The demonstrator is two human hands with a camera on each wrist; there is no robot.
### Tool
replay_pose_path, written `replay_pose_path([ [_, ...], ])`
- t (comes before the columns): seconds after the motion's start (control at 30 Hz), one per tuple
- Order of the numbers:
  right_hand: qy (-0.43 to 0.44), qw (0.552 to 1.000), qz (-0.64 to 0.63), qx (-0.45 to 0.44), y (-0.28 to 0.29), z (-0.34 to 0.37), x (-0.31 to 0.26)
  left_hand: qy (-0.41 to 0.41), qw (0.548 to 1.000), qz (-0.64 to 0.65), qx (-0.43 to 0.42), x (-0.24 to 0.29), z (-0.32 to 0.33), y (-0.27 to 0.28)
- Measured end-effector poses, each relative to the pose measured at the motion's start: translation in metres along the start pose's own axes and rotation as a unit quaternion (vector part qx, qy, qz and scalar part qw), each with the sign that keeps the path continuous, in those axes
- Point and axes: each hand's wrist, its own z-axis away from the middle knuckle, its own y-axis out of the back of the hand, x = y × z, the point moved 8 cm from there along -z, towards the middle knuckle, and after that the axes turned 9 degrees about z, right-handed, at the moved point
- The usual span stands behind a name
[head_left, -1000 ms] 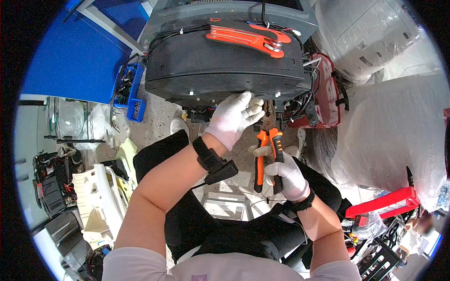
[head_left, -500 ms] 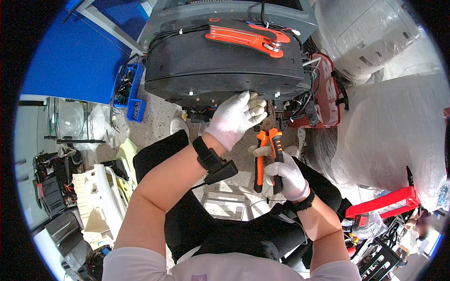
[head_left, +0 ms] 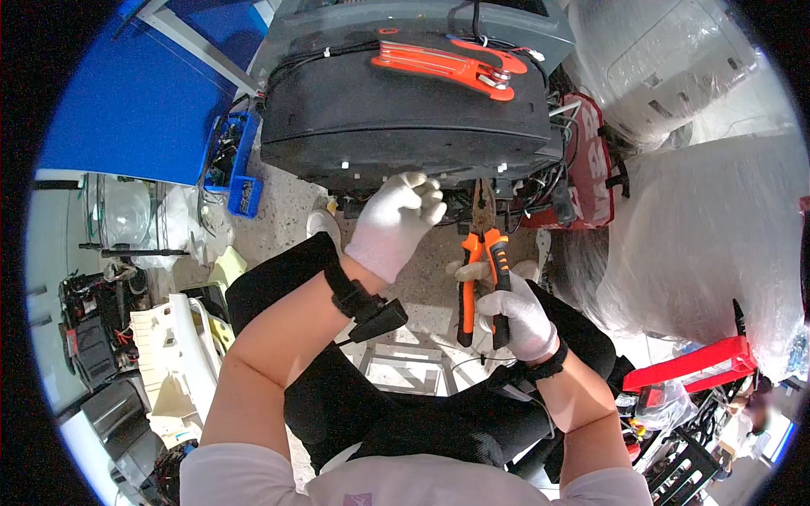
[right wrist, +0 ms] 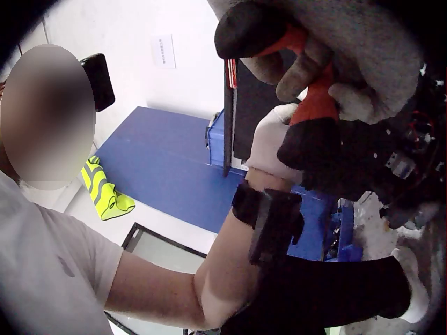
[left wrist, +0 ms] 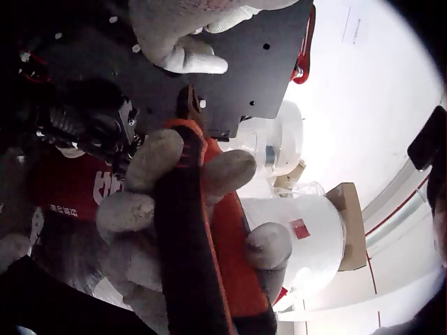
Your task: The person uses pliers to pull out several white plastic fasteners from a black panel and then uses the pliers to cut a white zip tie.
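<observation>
In the head view my right hand [head_left: 517,316] grips the orange-and-black handles of a pair of pliers [head_left: 469,291], whose long metal jaws point up toward the lower edge of a black machine cover [head_left: 337,118]. The left wrist view shows the pliers [left wrist: 227,237] up close, gloved fingers wrapped round the grips. My left hand [head_left: 392,223], also in a white glove, hovers left of the jaws and below the cover, fingers loosely bent with nothing visible in them. A red folding hex key set [head_left: 426,63] lies on top of the cover.
Cables [head_left: 553,190] hang at the cover's right end, beside a red bag [head_left: 591,160]. Plastic-wrapped units [head_left: 692,228] stand at the right. Small blue bins [head_left: 245,198] and a blue table [head_left: 118,110] are at the left. Pale plastic parts [head_left: 173,363] lie lower left.
My left hand has drawn left and slightly down, away from the jaws of the pliers, which now show more fully. The right hand keeps its grip on the pliers in nearly the same place.
</observation>
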Motion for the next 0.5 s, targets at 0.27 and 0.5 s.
replay_pose_path([
  [0.27, -0.044, 0.998, -0.036, -0.028, -0.011, 0.001, -0.002, -0.216, 0.942, -0.163, 0.199, 0.063, 0.038, 0.022],
  [0.5, -0.033, 0.999, -0.005, -0.036, -0.017, -0.005, 0.005, -0.245, 0.880, -0.344, 0.218, 0.088, 0.039, 0.007],
])
